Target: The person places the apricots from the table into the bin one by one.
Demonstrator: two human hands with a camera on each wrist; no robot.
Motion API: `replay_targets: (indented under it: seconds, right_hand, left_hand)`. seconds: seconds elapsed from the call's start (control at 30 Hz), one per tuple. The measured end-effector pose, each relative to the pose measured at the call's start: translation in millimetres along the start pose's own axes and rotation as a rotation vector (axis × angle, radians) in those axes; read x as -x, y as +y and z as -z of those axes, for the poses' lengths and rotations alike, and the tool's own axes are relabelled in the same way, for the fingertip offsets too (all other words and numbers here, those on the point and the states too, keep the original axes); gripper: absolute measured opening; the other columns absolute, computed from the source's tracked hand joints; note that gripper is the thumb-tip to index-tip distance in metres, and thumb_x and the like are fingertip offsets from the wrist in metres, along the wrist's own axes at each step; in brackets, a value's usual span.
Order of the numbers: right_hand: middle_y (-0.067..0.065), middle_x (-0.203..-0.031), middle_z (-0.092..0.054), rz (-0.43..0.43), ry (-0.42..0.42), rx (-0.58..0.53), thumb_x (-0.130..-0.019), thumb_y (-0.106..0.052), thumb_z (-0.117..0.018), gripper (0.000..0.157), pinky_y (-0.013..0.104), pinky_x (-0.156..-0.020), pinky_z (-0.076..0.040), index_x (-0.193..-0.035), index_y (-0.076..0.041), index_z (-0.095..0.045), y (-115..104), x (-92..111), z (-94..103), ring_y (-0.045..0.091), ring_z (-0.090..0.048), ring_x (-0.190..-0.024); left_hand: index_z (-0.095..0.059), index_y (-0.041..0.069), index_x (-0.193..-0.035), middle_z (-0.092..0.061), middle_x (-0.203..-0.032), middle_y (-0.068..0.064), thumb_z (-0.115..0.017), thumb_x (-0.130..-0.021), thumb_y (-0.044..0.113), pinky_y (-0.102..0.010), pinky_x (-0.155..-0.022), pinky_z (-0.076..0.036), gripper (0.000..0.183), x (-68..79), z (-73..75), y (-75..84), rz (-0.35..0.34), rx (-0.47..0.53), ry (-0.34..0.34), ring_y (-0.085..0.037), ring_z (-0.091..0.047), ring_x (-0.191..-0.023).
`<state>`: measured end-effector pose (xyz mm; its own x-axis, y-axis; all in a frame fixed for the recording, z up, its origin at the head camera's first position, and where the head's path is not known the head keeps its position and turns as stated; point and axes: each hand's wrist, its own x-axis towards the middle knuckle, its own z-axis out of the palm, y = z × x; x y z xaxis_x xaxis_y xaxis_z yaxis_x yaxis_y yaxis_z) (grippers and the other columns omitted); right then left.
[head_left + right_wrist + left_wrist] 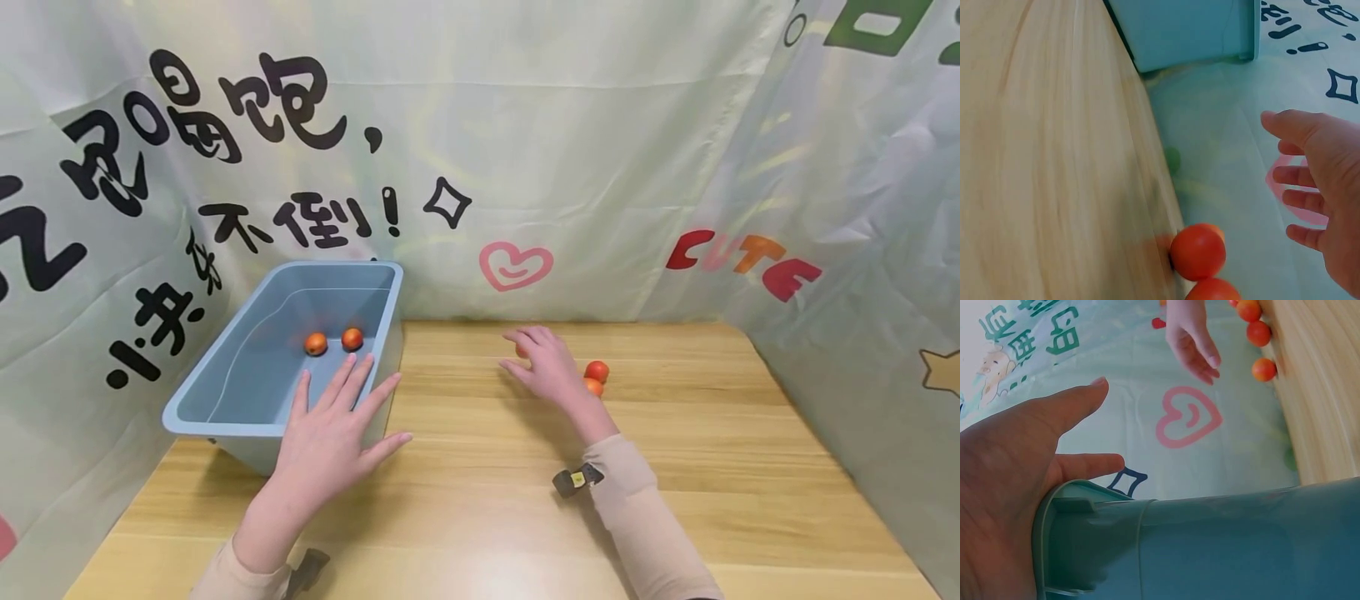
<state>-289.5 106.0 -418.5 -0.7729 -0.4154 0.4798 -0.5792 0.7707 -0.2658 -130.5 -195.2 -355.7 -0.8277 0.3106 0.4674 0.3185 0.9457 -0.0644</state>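
Observation:
A blue plastic tub [225, 429] stands on the left, with two small orange-red tomatoes, one [316, 343] left of the other [352, 338], on its floor. My left hand [322, 446] is at the tub's near right corner, its fingers spread over the rim; the left wrist view shows the palm against that rim. Over the table, my right hand [551, 371] hovers with fingers apart and nothing in them. Beneath it a tomato [521, 351] is partly hidden. Beside its wrist lie two more, a red one [597, 372] and an orange one [592, 387], close together.
The wooden table [480, 500] runs back to a pale printed curtain [585, 167], which also hangs along both sides. A small dark camera [577, 480] is strapped at the right wrist, another [307, 572] at the left.

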Motion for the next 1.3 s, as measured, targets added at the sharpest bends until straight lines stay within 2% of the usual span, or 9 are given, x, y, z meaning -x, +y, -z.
replay_targets:
  seconds: [0.37, 0.67, 0.83, 1.0, 1.13, 1.3]
  right_hand:
    - [0.015, -0.129, -0.061, -0.071, -0.154, 0.026, -0.088, -0.038, -0.07, 0.045, 0.058, -0.1, -0.044, -0.124, -0.011, -0.062, 16, 5, 3.7, 0.036, -0.052, -0.126]
    - [0.017, -0.135, -0.058, -0.188, -0.348, 0.022, -0.087, -0.034, -0.071, 0.05, 0.061, -0.104, -0.038, -0.131, -0.014, -0.06, 25, 13, 3.7, 0.038, -0.047, -0.131]
    - [0.016, -0.134, -0.058, -0.209, -0.389, 0.031, -0.084, -0.034, -0.074, 0.053, 0.059, -0.104, -0.039, -0.131, -0.014, -0.06, 28, 15, 1.4, 0.037, -0.048, -0.129]
    - [0.015, -0.122, -0.063, -0.197, -0.423, 0.077, -0.082, -0.028, -0.075, 0.05, 0.055, -0.096, -0.043, -0.128, -0.014, -0.062, 30, 18, -2.1, 0.036, -0.054, -0.116]
    - [0.013, -0.115, -0.064, -0.193, -0.427, 0.098, -0.083, -0.025, -0.073, 0.045, 0.054, -0.09, -0.045, -0.125, -0.014, -0.063, 29, 19, -1.8, 0.034, -0.057, -0.11]
    - [0.014, -0.116, -0.064, -0.198, -0.417, 0.094, -0.083, -0.024, -0.073, 0.042, 0.054, -0.092, -0.045, -0.123, -0.013, -0.063, 27, 18, -1.5, 0.034, -0.057, -0.11]
  left_hand:
    - [-0.053, 0.031, -0.139, -0.045, -0.151, -0.009, -0.064, -0.078, 0.067, -0.07, -0.11, -0.021, 0.072, 0.7, 2.4, -0.3, -0.001, 0.007, 0.019, -0.029, -0.038, -0.143]
    - [-0.054, 0.03, -0.139, -0.045, -0.151, -0.009, -0.064, -0.077, 0.067, -0.07, -0.11, -0.021, 0.073, 1.6, 1.9, 0.1, -0.005, 0.005, 0.014, -0.029, -0.039, -0.142]
    - [-0.053, 0.031, -0.14, -0.045, -0.152, -0.009, -0.063, -0.077, 0.067, -0.07, -0.11, -0.021, 0.073, 1.4, 1.1, 0.6, -0.007, 0.009, 0.013, -0.03, -0.038, -0.142]
    - [-0.053, 0.03, -0.14, -0.045, -0.151, -0.009, -0.065, -0.077, 0.066, -0.07, -0.111, -0.021, 0.073, 1.2, 1.0, 0.8, -0.004, 0.014, 0.015, -0.029, -0.039, -0.142]
    - [-0.054, 0.03, -0.139, -0.046, -0.15, -0.009, -0.066, -0.077, 0.066, -0.07, -0.11, -0.021, 0.073, 1.2, 1.5, 1.6, -0.004, 0.018, 0.022, -0.029, -0.039, -0.142]
    - [-0.054, 0.03, -0.139, -0.047, -0.15, -0.009, -0.065, -0.077, 0.066, -0.07, -0.11, -0.021, 0.073, 1.3, 1.8, 1.9, -0.009, 0.021, 0.033, -0.03, -0.04, -0.142]
